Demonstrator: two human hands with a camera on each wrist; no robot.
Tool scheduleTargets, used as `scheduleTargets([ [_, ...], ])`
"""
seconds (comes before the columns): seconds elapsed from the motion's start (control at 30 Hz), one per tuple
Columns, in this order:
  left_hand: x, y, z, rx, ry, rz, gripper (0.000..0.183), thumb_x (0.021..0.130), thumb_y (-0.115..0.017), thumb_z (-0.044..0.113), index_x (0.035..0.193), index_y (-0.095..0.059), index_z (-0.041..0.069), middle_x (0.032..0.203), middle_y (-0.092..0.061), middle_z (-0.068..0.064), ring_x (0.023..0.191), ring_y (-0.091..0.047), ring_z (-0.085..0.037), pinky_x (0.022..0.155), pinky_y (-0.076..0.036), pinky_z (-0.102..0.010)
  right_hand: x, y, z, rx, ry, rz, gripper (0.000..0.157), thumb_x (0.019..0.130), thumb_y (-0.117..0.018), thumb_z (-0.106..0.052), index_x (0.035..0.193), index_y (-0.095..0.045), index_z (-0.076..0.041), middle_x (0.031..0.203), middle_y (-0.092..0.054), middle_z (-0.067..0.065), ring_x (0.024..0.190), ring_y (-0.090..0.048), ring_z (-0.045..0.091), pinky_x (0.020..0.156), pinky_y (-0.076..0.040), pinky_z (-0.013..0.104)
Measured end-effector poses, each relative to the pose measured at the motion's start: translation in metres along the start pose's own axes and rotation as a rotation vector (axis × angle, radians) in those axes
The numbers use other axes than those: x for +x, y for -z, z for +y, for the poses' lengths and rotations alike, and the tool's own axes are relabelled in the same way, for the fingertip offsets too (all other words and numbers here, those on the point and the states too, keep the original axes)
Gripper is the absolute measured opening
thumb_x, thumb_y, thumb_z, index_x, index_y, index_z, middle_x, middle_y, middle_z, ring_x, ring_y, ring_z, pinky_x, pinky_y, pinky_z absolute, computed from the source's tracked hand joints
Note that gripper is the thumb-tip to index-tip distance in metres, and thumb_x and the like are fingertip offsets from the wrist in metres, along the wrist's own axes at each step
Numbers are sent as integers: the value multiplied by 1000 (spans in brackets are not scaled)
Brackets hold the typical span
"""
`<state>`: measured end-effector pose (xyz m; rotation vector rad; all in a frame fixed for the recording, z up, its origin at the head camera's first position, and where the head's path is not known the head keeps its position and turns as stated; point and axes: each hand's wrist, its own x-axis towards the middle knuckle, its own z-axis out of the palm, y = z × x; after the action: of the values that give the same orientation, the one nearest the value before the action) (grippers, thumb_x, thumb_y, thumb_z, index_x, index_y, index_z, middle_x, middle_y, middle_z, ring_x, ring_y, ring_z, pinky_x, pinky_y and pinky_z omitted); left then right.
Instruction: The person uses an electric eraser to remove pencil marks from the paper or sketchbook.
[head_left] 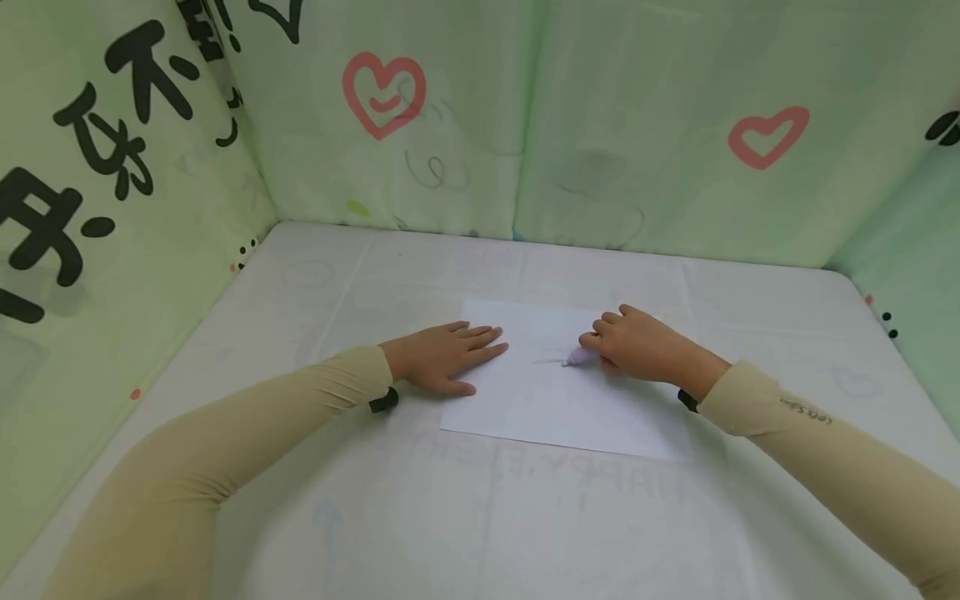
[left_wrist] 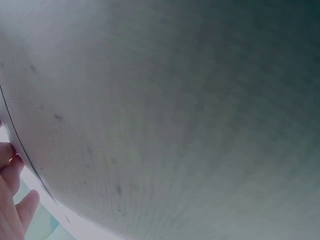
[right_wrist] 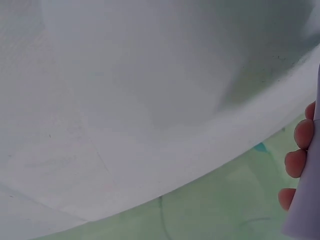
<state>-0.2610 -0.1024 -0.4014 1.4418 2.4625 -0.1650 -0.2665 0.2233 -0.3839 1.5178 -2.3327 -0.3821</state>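
Observation:
A white sheet of paper (head_left: 525, 408) lies on the table, with short faint grey strokes (head_left: 546, 362) near its middle. My left hand (head_left: 450, 358) rests on the sheet's left side, palm down and fingers spread. Over the right half, my right hand (head_left: 633, 343) grips a thick lavender pen-like tool (head_left: 579, 357), its pale tip at the strokes. The right wrist view shows several fingertips (right_wrist: 296, 163) curled round the smooth lavender barrel (right_wrist: 307, 200). At the left wrist view's edge only part of the left hand (left_wrist: 11, 192) appears.
A white cloth (head_left: 405, 500) with faint printed drawings and letters covers the table. Pale green curtains (head_left: 637, 108) with red hearts and black characters hang at the back and both sides. Dark wrist bands (head_left: 384, 401) show below the cream sleeves.

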Motion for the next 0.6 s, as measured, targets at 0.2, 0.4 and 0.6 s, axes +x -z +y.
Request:
scheduleTargets([
  [0.2, 0, 1, 0, 5, 5, -7, 73, 96, -38, 50, 153, -9, 14, 160, -8, -9, 148, -11, -22, 120, -12, -43, 2, 2, -1, 1, -25, -39, 22, 71, -68, -5, 83, -50, -9, 64, -48, 3, 57, -37, 15, 55, -26, 27],
  [0.4, -1, -1, -1, 2, -4, 4, 73, 96, -38, 50, 153, -10, 13, 159, -9, -10, 148, -12, -23, 120, -13, -44, 3, 2, 0, -6, -15, -38, 21, 72, -67, -6, 83, -50, -8, 64, -49, 3, 57, -38, 16, 54, -27, 27],
  [0.6, 0, -2, -1, 4, 2, 1, 73, 96, -38, 50, 153, -9, 14, 159, -8, -10, 148, -11, -22, 120, -12, -43, 4, 3, 0, -10, -5, -25, 22, 71, -68, -6, 83, -49, -9, 64, -49, 3, 56, -38, 15, 54, -26, 27],
])
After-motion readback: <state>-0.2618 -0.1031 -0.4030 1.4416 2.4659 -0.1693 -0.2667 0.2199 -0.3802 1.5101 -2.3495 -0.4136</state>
